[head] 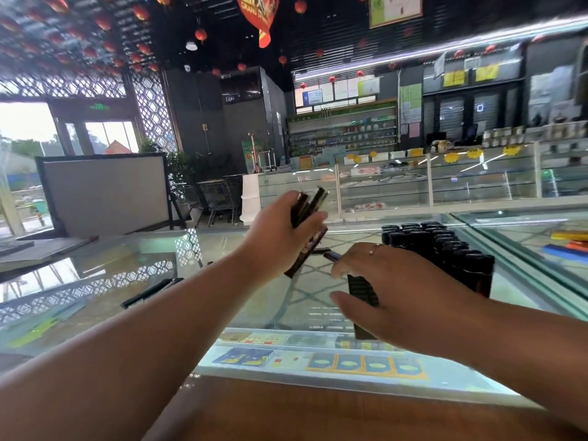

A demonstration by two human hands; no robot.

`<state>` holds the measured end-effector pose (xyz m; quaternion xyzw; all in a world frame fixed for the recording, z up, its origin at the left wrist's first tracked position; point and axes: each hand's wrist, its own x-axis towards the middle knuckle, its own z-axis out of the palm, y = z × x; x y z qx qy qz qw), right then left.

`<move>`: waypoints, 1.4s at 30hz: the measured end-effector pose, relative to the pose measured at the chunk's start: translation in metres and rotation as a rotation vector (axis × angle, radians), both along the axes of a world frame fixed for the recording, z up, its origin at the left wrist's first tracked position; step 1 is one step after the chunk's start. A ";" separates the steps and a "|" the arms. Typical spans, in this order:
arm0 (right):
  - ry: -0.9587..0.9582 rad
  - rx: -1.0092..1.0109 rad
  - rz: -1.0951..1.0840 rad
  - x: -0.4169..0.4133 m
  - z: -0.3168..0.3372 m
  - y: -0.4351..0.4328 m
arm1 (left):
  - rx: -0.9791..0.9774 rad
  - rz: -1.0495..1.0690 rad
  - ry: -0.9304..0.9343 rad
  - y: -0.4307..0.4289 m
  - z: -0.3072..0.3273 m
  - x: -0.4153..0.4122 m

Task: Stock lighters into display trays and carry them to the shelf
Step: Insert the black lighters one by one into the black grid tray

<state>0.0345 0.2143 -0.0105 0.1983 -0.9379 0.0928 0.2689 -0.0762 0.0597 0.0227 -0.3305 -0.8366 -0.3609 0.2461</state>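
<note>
Fingers of the left hand [280, 227] curl round a bundle of dark lighters [309, 203], raised above the glass counter [280, 310]. Right hand [401, 284] pinches one dark lighter [362, 292] between thumb and fingers, just beside the filled display tray [445, 246].

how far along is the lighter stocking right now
Done: the display tray on the glass counter looks nearly full. In hand: the left hand grips a bunch of lighters, the right hand holds a single lighter. Left: loose lighters on the glass, then carrying to the shelf.
</note>
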 end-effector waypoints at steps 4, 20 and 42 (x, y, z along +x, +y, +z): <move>-0.041 -0.189 -0.017 0.000 0.001 -0.001 | 0.284 -0.071 -0.143 0.018 0.007 0.009; -0.258 -0.795 0.099 -0.005 0.001 -0.014 | 0.731 -0.346 -0.455 0.029 -0.012 0.024; -0.347 -0.963 0.032 0.010 0.016 -0.013 | 0.634 -0.307 -0.341 0.013 -0.006 0.021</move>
